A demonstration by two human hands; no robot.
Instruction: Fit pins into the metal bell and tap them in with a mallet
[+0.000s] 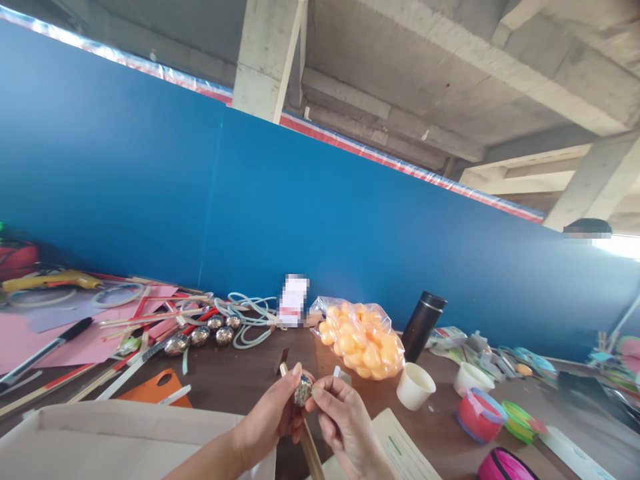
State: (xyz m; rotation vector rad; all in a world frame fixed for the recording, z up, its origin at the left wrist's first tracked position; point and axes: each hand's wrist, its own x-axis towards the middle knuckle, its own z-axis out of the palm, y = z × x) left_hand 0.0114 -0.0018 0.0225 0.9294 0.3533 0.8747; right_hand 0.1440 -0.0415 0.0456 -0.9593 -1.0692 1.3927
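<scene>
Brown worktable (240,377), blue wall behind: your left hand (273,417) and right hand (345,423) both pinch a small shiny foil-covered ball (303,391); bagged orange balls (363,340) at 1 o'clock.

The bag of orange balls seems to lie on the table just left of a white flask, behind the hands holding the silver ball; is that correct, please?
Not quite: the flask is black, not white, as the head view shows. The bag of orange balls does lie just left of it, behind the left hand and right hand holding the silver ball.
</scene>
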